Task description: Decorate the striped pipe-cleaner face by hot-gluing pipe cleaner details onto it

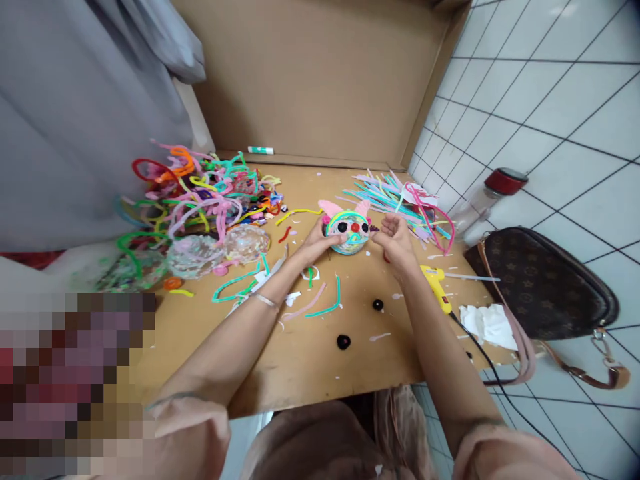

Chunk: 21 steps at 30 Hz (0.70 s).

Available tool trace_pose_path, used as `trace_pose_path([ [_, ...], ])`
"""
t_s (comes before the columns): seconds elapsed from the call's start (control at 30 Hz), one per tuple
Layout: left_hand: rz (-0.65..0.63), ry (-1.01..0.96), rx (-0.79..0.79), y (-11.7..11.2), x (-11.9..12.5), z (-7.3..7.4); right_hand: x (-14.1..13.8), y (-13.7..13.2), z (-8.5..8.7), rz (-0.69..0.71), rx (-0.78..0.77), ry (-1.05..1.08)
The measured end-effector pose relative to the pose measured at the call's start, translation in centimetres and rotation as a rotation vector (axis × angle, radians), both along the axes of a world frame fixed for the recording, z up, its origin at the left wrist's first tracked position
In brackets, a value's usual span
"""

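A round animal face made of coiled pipe cleaners stands near the middle of the table. It has pink ears, two black eyes, a red nose and a turquoise band around its top. My left hand grips its left side, thumb on the front. At its right edge, the fingers of my right hand are curled in a pinch beside a small dark piece; what they hold is too small to make out. Two black pom-poms, one nearer and one farther, lie in front of me.
A tangled heap of pipe cleaners fills the back left, with straight pipe cleaners at the back right. A yellow glue gun lies right of my right arm, near a tissue, a brown bag and a bottle.
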<state>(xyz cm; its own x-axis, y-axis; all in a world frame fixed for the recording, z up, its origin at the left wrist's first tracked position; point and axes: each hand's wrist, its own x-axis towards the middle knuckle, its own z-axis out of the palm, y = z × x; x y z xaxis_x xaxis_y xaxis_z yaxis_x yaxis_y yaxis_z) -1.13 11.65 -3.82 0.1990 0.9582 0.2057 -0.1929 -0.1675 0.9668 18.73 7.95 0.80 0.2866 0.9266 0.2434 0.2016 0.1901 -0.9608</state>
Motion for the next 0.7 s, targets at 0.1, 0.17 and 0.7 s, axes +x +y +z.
trace_pose_path([
  [0.1,-0.031,0.000,-0.014,-0.1,-0.1,0.3,-0.5,1.0,-1.3,0.015,0.011,0.107],
  [0.17,-0.049,0.025,-0.014,-0.2,-0.1,0.6,-0.5,0.8,-2.2,0.035,0.025,0.127],
  [0.7,-0.028,0.122,0.060,-0.8,-0.3,1.0,-1.7,0.2,-2.7,0.122,0.115,-0.016],
])
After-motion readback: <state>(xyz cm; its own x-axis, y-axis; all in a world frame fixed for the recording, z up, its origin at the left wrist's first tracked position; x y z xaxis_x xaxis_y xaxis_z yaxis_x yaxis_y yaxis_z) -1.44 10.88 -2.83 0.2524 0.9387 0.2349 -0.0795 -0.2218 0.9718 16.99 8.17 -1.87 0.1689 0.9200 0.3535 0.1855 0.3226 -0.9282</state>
